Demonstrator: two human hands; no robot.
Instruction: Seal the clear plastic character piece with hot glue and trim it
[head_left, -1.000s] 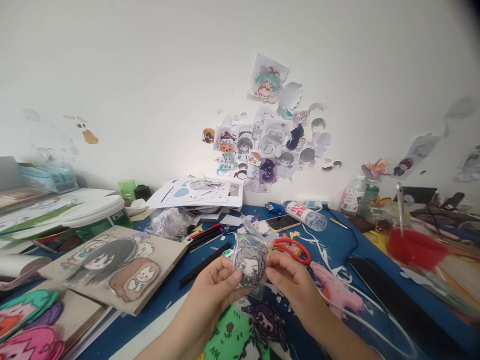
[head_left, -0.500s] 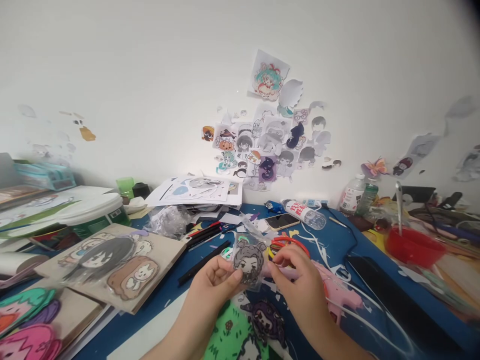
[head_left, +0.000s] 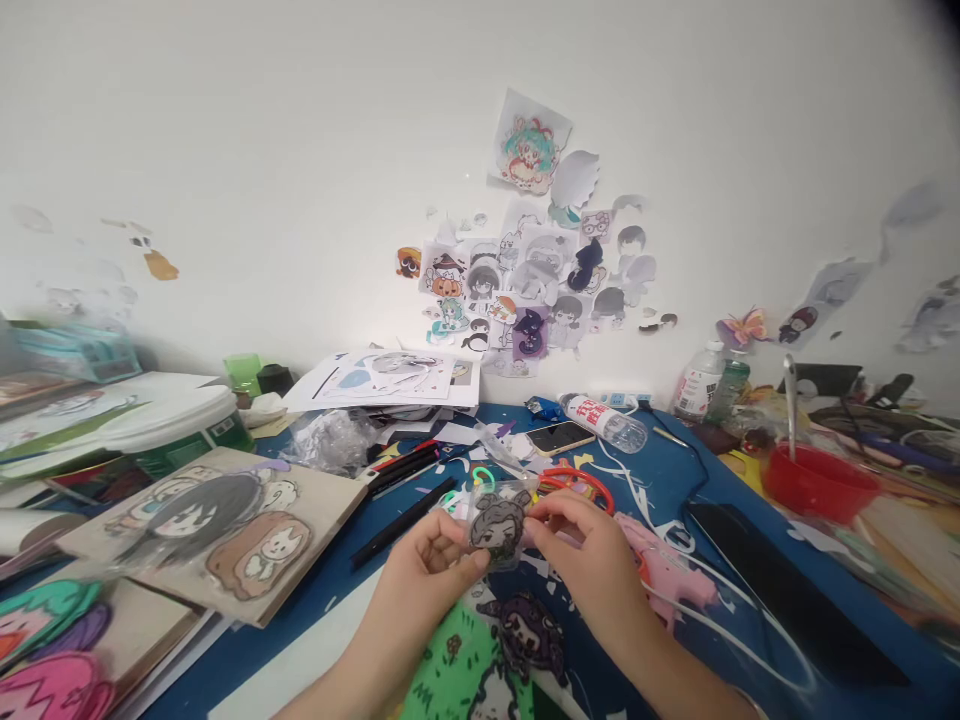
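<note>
- Left hand (head_left: 431, 565) pinches the character cutout (head_left: 499, 522) at its left edge, thumb on front, closed on it.
- Right hand (head_left: 577, 560) grips the opposite edge with its fingertips, so the piece sits between both hands, just above the blue worktop (head_left: 675, 480).
- Edge-only hold looks deliberate: the drawn face stays uncovered, tilted toward the camera.
- Glossy clear wrap around it; sleeve or film, can't tell.
- Red scissors (head_left: 577, 482) lie just behind and the pink glue gun (head_left: 664, 570) beside the right hand, probably parked within reach.
</note>
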